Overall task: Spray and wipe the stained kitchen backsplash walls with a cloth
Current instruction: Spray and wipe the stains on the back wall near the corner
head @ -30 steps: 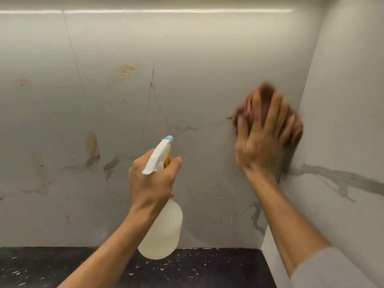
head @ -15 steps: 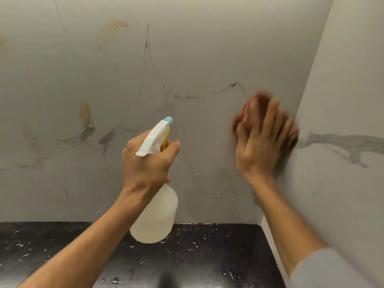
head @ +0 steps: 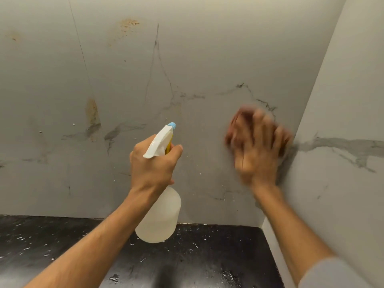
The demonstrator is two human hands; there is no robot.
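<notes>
My left hand [head: 152,165] grips a translucent spray bottle [head: 161,217] by its white trigger head, blue nozzle aimed at the grey marble-look backsplash [head: 197,59]. My right hand [head: 256,146], blurred by motion, presses a reddish-brown cloth [head: 235,121] flat against the backsplash near the corner with the right side wall [head: 345,121]. Only the cloth's edges show around my fingers. Brown stains sit higher on the wall: one at top centre [head: 127,23], one at left centre [head: 92,112], a faint one at far upper left [head: 14,37].
A black speckled countertop [head: 207,256] with water droplets runs along the foot of the wall. The right side wall meets the backsplash in a corner just right of my right hand. A vertical panel seam [head: 81,50] crosses the upper left.
My right hand has wiped the cloth downward along the wall by the corner. The view has tilted down, showing more countertop. The left hand holds the bottle much as before.
</notes>
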